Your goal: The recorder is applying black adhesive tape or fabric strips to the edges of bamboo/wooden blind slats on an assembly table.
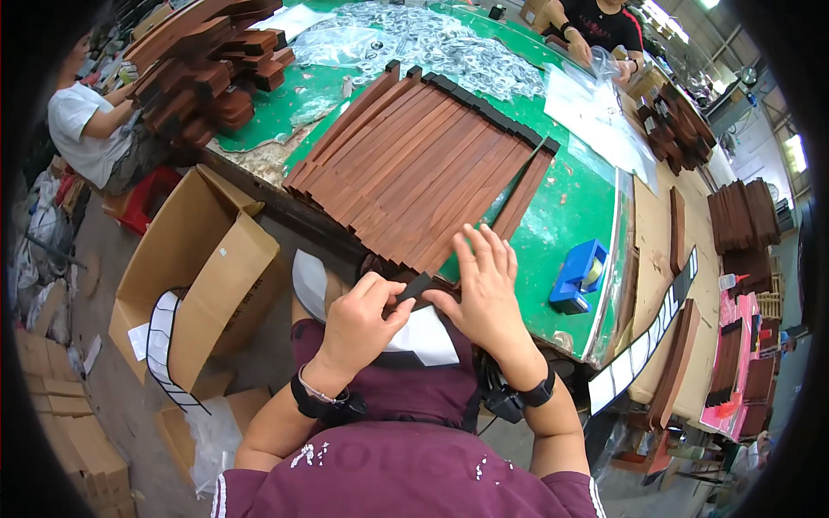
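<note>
At the table's near edge, my left hand [361, 318] is closed, pinching a small black strip [414, 287] between thumb and fingers. My right hand [485, 298] is open beside it, fingers stretched toward the slats and its thumb close to the strip's right end; I cannot tell if it touches. Just beyond both hands lies a row of reddish-brown wooden slats [406, 164], most with black far ends. One slat [525, 194] at the right lies at an angle, with a narrow gap beside it. Below my hands, a white sheet [423, 337] lies over my lap.
A blue tape dispenser [579, 278] stands on the green table [553, 233] at right. Metal pieces [432, 43] are heaped at the far side. Stacked wood [207, 73] rises at far left, above an open cardboard box [199, 268]. Co-workers sit at left [95, 129] and far right [604, 30].
</note>
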`<state>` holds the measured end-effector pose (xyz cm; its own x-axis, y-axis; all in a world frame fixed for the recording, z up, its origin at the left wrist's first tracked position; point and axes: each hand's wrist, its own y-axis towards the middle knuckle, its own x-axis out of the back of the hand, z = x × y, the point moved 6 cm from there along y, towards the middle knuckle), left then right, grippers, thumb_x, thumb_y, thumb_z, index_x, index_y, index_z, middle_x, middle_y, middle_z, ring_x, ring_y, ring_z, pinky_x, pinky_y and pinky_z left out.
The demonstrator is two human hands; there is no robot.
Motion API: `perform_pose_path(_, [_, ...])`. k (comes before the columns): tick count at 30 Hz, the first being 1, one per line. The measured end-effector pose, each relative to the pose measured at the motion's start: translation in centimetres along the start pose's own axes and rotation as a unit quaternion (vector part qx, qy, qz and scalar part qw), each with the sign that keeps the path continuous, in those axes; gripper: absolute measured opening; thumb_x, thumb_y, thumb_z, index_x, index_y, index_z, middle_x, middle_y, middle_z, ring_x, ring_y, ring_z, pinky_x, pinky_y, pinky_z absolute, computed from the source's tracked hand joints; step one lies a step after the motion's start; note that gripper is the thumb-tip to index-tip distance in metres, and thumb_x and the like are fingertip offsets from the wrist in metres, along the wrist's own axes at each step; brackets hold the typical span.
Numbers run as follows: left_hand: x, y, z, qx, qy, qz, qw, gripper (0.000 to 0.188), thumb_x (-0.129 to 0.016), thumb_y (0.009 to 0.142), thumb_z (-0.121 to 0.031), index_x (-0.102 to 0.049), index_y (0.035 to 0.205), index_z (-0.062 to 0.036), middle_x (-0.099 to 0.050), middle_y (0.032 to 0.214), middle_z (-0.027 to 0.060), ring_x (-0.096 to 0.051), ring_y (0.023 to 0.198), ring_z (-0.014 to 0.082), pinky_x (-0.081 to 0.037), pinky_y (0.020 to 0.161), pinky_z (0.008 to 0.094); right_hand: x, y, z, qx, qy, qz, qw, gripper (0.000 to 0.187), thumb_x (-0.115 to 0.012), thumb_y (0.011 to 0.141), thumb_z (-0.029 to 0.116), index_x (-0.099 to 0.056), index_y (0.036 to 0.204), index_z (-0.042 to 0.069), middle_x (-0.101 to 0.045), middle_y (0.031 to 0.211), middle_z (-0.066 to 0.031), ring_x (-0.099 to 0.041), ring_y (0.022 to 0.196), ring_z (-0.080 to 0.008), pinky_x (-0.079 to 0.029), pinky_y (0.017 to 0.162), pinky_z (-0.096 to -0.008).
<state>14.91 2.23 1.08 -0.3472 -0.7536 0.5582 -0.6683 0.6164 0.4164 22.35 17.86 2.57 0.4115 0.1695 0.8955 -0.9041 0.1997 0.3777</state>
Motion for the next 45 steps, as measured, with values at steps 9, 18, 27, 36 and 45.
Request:
perform_pose_path(9, [-2.6,1.7,-1.0,0.067,-0.050,0.078,0.993,0.022,-0.077,0.085,-0.015,-0.066,0.094,0.0015,-0.064,0.086,0.0107,-0.067,0.070,0.0224,-0.053,0.062,0.0334,-0.8,-0.1,-2.6,-0.025,0.043,0.043,0.998,0.059,-0.089,0.066,0.027,-0.059,0.112,0.006,-0.053,0.138,-0.0129,-0.037,0.142,-0.0353,-0.019,0.119,-0.0571])
perform_pose_path(18, [-4.1,2.8,-1.2,0.052,0.056,0.061,0.995,0.023,-0.080,0.079,-0.012,-0.066,0.091,0.0008,-0.062,0.081,0.0106,-0.064,0.069,0.0241,-0.052,0.063,0.0356,-1.6,-0.8,-3.7,-0.010,0.092,-0.007,0.996,0.072,-0.084,0.069,0.040,-0.057,0.125,0.004,-0.055,0.138,-0.0066,-0.039,0.141,-0.0308,-0.017,0.118,-0.0600])
perform_pose_path(27, [-4.1,3.6,-1.6,0.038,0.080,0.079,0.993,0.021,-0.080,0.077,-0.010,-0.066,0.088,0.0008,-0.061,0.078,0.0104,-0.063,0.067,0.0239,-0.051,0.061,0.0354,-1.9,-1.0,-4.0,-0.004,0.119,-0.031,0.992,0.067,-0.084,0.070,0.036,-0.057,0.123,0.004,-0.055,0.139,-0.0087,-0.042,0.139,-0.0316,-0.020,0.117,-0.0596])
perform_pose_path(36, [-4.1,3.6,-1.4,0.031,0.077,0.072,0.994,0.019,-0.080,0.077,-0.009,-0.067,0.087,0.0009,-0.061,0.076,0.0104,-0.062,0.065,0.0239,-0.050,0.060,0.0352,-1.9,-1.0,-3.7,-0.004,0.117,-0.025,0.993,0.064,-0.085,0.069,0.030,-0.058,0.122,0.004,-0.055,0.140,-0.0096,-0.043,0.138,-0.0319,-0.021,0.117,-0.0589])
perform_pose_path(45, [-4.2,3.7,-1.4,0.019,0.086,0.074,0.993,0.019,-0.079,0.078,-0.011,-0.067,0.087,0.0006,-0.060,0.076,0.0104,-0.061,0.063,0.0247,-0.049,0.059,0.0360,-2.1,-1.1,-3.6,0.005,0.102,-0.027,0.994,0.063,-0.085,0.069,0.026,-0.058,0.121,0.004,-0.054,0.141,-0.0095,-0.044,0.138,-0.0318,-0.022,0.117,-0.0587])
